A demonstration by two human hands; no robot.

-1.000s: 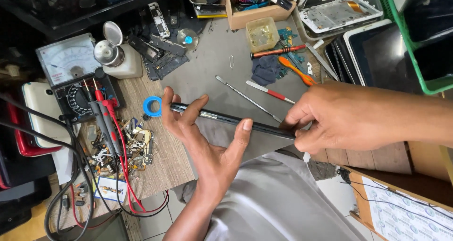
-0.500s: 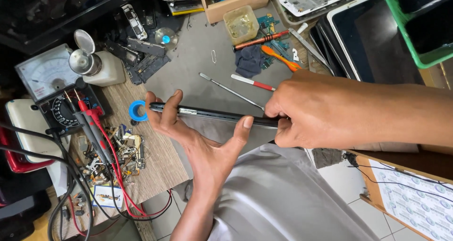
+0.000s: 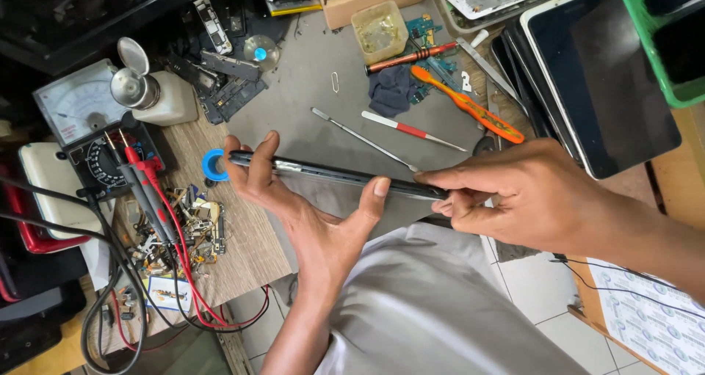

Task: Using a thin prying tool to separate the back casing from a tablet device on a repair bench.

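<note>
Two hands hold a thin black tablet (image 3: 338,175) edge-up above the grey bench (image 3: 308,89): the left hand (image 3: 308,213) cradles it from below in an open grip, the right hand (image 3: 514,195) pinches its right end. A blue ring (image 3: 214,165) lies just left.

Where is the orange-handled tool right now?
In the head view, the orange-handled tool lies on the grey mat upper right of centre, between the dark cloth and the black tablet.
</note>
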